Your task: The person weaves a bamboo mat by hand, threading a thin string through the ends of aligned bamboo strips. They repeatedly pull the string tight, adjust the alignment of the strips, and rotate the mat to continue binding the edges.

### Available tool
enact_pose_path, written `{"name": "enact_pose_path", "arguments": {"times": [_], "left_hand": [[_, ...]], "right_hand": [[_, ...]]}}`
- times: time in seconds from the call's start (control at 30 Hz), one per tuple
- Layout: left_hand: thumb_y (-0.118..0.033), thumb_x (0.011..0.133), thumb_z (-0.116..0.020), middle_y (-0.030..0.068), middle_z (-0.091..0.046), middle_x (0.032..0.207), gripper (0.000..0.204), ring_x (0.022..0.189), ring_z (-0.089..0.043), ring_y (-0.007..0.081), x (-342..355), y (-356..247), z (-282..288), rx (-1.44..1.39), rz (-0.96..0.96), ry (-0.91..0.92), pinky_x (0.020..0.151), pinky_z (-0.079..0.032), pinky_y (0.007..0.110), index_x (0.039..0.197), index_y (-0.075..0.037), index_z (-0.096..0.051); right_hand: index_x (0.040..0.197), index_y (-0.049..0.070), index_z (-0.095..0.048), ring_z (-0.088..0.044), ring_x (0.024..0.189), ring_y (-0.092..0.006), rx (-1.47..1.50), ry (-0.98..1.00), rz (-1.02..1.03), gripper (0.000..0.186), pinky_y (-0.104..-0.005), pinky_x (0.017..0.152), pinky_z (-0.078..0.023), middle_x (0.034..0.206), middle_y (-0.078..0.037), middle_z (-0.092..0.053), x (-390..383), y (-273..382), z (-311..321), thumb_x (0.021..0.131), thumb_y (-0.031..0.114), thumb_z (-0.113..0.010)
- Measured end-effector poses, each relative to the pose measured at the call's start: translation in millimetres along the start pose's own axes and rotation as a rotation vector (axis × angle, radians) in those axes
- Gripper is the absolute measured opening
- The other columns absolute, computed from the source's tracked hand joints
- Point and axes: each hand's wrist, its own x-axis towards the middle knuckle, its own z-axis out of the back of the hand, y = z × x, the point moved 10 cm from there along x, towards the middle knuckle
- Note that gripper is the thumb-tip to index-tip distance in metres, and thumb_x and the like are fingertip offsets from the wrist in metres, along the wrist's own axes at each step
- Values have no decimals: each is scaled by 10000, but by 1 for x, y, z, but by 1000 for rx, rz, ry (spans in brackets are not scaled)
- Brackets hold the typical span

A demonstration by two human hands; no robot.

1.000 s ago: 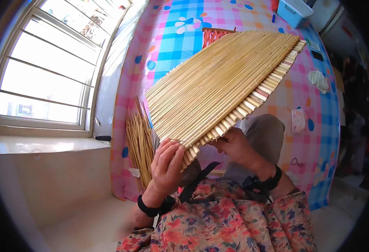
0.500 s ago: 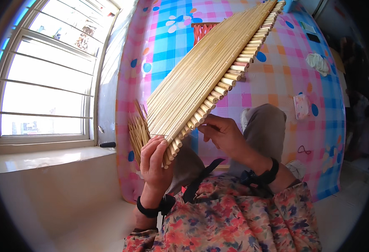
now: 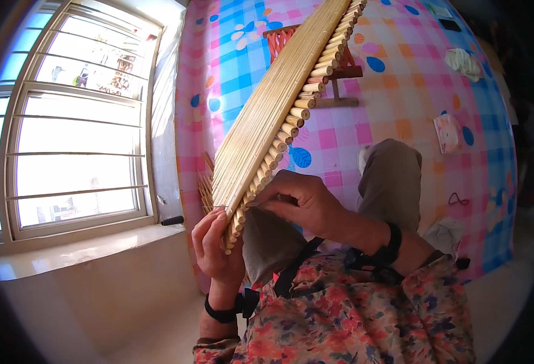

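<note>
A long mat (image 3: 270, 100) of thin, straw-coloured stalks slants from near my body up to the far edge of the view. Thicker cut stalk ends stick out in a row along its right side. My left hand (image 3: 215, 246) grips the mat's near corner, with the thumb and fingers closed on it. A thin dark line, like thread or a needle, shows by those fingertips. My right hand (image 3: 306, 203) is pinched close beside the row of stalk ends near that corner. What its fingers hold, if anything, is hidden.
Loose thin stalks (image 3: 206, 191) lie left of the mat. A folding stool (image 3: 336, 73) with red webbing stands partly behind it. On the checked floor covering (image 3: 394, 109) lie a white cloth (image 3: 463, 64), a pink packet (image 3: 447, 134) and a dark cord loop (image 3: 458, 199). A barred window (image 3: 75, 145) is at left.
The mat has tipped and shifted left, so its face looks narrower and more of the stool shows. My right hand has moved left along the stalk ends, closer to my left hand.
</note>
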Motion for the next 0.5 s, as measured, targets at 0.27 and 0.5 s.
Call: {"name": "enact_pose_path", "arguments": {"times": [0.27,0.5], "left_hand": [[64,828,-722,161,-623,1138,359,1056,-640,296,6,-12,-3,54,-32,24,892,-547,379,1158,-12,-600],[26,808,-734,158,-605,1133,374,1067,-622,319,2,-11,-5,14,-25,36,954,-515,419,1162,13,-612]], "right_hand": [[1030,42,-665,-655,949,-337,-61,-16,144,170,-384,817,-530,1005,-139,-669,4,9,-13,861,52,-672],[1086,23,-685,-672,981,-271,54,149,22,200,-345,888,-518,1056,-128,-695,7,-3,-15,893,16,-632]]}}
